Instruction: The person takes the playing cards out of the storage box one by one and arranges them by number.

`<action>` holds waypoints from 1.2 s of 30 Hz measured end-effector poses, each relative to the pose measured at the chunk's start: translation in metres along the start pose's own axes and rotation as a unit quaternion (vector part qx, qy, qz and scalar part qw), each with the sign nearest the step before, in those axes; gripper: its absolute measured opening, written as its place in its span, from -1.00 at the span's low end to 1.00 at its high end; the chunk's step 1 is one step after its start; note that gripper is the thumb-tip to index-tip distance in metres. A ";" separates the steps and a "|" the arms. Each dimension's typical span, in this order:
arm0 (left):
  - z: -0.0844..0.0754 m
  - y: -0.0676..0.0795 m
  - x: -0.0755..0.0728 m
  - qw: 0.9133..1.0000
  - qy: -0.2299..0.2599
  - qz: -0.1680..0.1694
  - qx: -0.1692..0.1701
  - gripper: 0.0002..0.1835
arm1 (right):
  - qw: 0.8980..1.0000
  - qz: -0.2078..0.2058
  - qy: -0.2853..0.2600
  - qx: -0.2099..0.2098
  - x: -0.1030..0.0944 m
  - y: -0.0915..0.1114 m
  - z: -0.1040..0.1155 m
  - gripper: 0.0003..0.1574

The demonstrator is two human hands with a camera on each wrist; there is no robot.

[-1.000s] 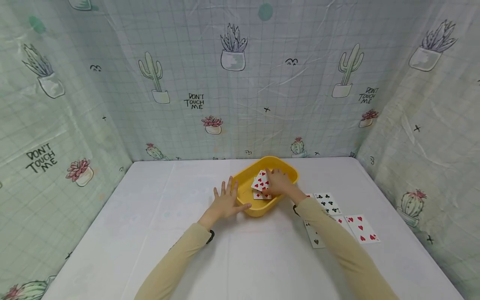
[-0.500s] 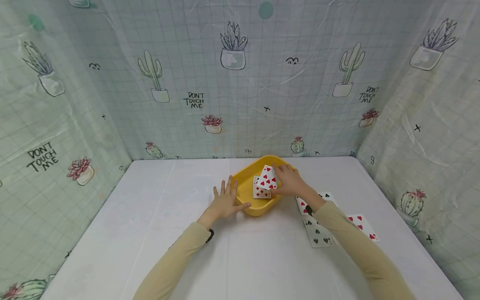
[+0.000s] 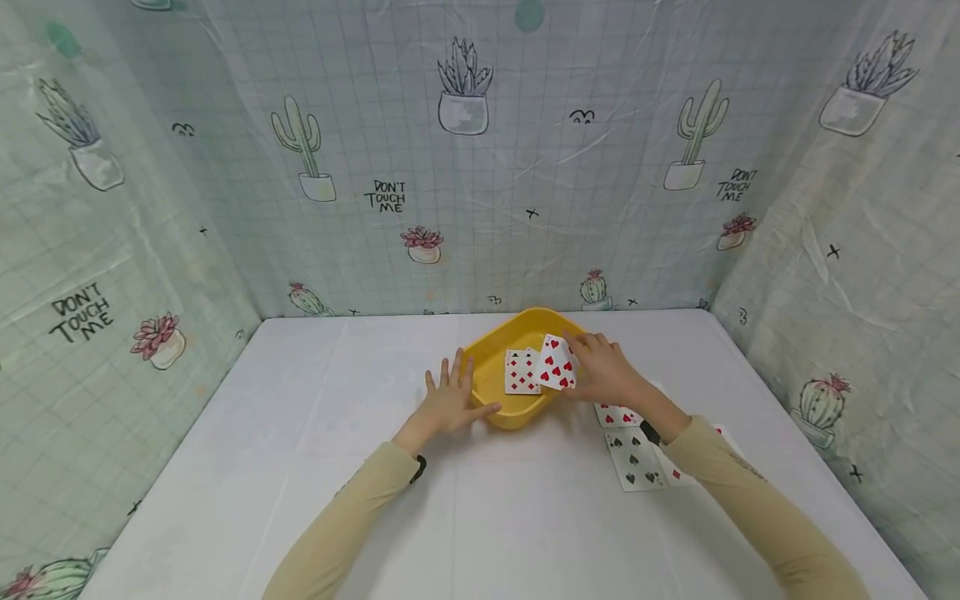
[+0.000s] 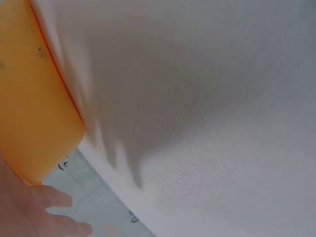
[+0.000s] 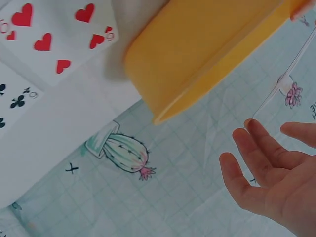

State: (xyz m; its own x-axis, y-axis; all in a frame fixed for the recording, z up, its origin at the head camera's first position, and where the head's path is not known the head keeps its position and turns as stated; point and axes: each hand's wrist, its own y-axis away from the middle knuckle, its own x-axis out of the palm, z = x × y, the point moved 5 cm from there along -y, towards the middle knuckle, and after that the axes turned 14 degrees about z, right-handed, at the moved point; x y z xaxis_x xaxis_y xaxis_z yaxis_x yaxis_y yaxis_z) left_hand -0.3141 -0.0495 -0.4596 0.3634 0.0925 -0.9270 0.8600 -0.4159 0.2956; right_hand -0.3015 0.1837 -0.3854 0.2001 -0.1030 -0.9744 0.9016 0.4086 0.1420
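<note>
A yellow plastic tray (image 3: 489, 385) stands on the white table near its back edge. My left hand (image 3: 447, 406) rests at the tray's left rim, fingers spread straight; in the left wrist view part of that hand (image 4: 34, 212) shows beside the tray's wall (image 4: 34, 94). My right hand (image 3: 611, 375) pinches a heart playing card (image 3: 557, 363), raised over the tray's right side. The right wrist view shows this card (image 5: 282, 81) nearly edge-on at the right hand's (image 5: 276, 173) fingertips. Inside the tray lies a diamond card (image 3: 522, 381), with other cards partly showing behind it.
Right of the tray, face-up cards lie in rows: a heart card (image 3: 617, 417), a spade card (image 3: 634, 460) and a diamond card (image 3: 675, 475), partly under my right forearm. A six of clubs (image 5: 15, 101) shows in the right wrist view. Patterned cloth (image 3: 480, 208) walls the table's back and sides.
My right hand has lifted the heart card from the tray's cards and moved it right, uncovering the diamond card. The left hand has stayed at the tray's rim.
</note>
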 end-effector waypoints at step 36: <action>0.002 -0.002 0.002 1.000 0.003 0.004 -0.003 0.10 | 0.995 0.010 0.017 -0.102 0.048 0.126 -0.032 0.20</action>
State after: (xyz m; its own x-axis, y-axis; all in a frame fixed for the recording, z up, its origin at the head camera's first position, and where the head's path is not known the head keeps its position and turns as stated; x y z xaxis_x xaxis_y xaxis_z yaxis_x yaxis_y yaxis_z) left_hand -0.3158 -0.0501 -0.4629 0.3718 0.0956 -0.9234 0.8597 -0.4108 0.3036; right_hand -0.1902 0.2591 -0.4196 0.2019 -0.0637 -0.9773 0.8000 0.5864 0.1270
